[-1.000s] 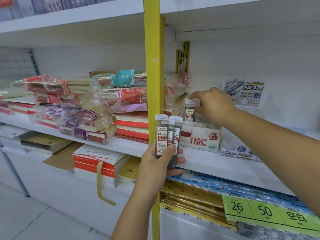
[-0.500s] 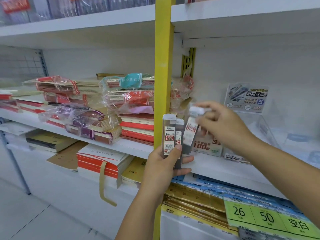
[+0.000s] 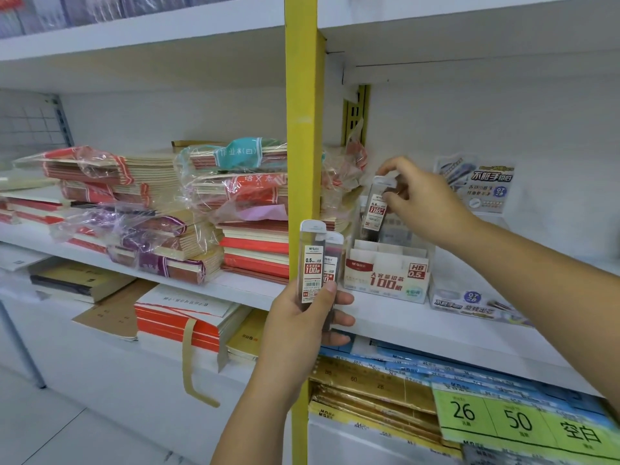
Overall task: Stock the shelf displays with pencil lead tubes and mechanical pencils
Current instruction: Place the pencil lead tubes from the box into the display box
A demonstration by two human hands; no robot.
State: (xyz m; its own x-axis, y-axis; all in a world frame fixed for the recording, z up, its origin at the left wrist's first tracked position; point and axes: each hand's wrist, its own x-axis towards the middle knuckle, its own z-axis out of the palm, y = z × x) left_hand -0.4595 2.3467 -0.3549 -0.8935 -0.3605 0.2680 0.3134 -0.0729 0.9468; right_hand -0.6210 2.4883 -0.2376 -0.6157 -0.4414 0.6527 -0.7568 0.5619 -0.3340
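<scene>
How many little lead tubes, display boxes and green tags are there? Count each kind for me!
Lead tubes: 3 showing. The front tube and back tube are in the left hand, and the third tube is in the right hand.
Display boxes: 2, the HB 0.5 box and the 07 2B box.
Green tags: 3, the 26 tag, the 50 tag and the characters tag.
Total: 8

Your tubes [image 3: 313,263]: dark bodies, white caps, white labels with red blocks. Display box [image 3: 385,280] white, red lettering. Upright post [image 3: 300,129] yellow. Notebook stacks [image 3: 255,250] red and cream. Price tags [image 3: 503,421] green, black numerals. Packs [image 3: 369,391] beneath look gold, blurred.
</scene>
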